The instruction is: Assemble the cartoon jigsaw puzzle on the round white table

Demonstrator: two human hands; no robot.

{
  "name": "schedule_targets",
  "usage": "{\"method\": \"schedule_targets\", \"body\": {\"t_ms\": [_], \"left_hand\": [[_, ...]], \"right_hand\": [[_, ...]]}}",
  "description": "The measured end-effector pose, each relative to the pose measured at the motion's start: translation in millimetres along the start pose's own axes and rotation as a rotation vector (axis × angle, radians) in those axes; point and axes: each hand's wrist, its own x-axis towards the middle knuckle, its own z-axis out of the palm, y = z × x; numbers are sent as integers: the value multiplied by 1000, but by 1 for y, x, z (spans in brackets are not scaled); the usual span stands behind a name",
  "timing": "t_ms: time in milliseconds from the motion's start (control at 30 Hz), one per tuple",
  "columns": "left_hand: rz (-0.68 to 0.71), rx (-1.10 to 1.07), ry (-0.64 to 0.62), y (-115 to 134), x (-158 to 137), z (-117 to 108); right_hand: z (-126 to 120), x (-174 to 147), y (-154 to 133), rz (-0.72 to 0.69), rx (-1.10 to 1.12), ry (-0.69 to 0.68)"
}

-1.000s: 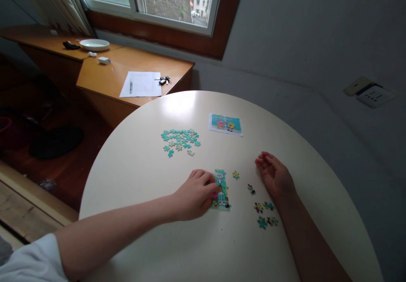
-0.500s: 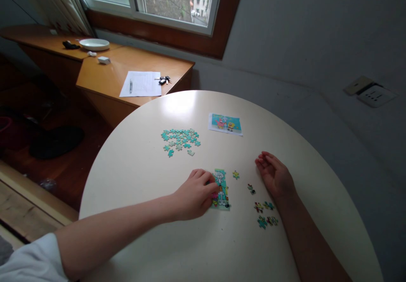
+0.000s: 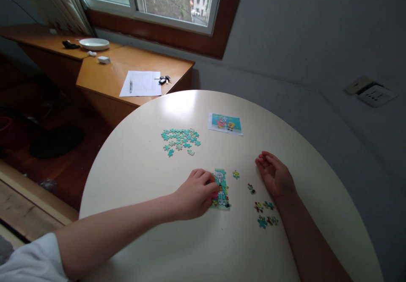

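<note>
On the table lies a partly joined jigsaw puzzle (image 3: 222, 189) with a cartoon figure on it. My left hand (image 3: 198, 193) covers the puzzle's left side, its fingers bent and closed together at the surface; whatever is under the fingertips is hidden. My right hand (image 3: 275, 176) rests on its side to the right, palm turned inward, fingers loosely curled, nothing in it. Between the puzzle and that hand are a yellowish puzzle piece (image 3: 236, 174) and a dark piece (image 3: 251, 189). Several more loose pieces (image 3: 265, 214) lie beside my right forearm.
A spread of teal puzzle pieces (image 3: 180, 138) lies farther back on the round white table (image 3: 133, 163). Behind the puzzle is a printed reference picture (image 3: 226, 123). A wooden desk (image 3: 127, 59) beyond carries a paper sheet (image 3: 142, 84), keys (image 3: 163, 80) and a white plate (image 3: 94, 44).
</note>
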Motion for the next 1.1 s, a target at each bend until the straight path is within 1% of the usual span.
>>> {"method": "schedule_targets", "body": {"t_ms": [300, 633, 867, 1100], "left_hand": [[5, -8, 5, 0, 0, -1], [6, -6, 13, 0, 0, 1], [18, -18, 34, -1, -1, 2], [6, -5, 19, -1, 0, 2]], "right_hand": [[8, -6, -5, 41, 22, 61], [1, 0, -1, 0, 9, 2], [4, -3, -3, 25, 9, 36], [7, -4, -4, 25, 3, 52]]}}
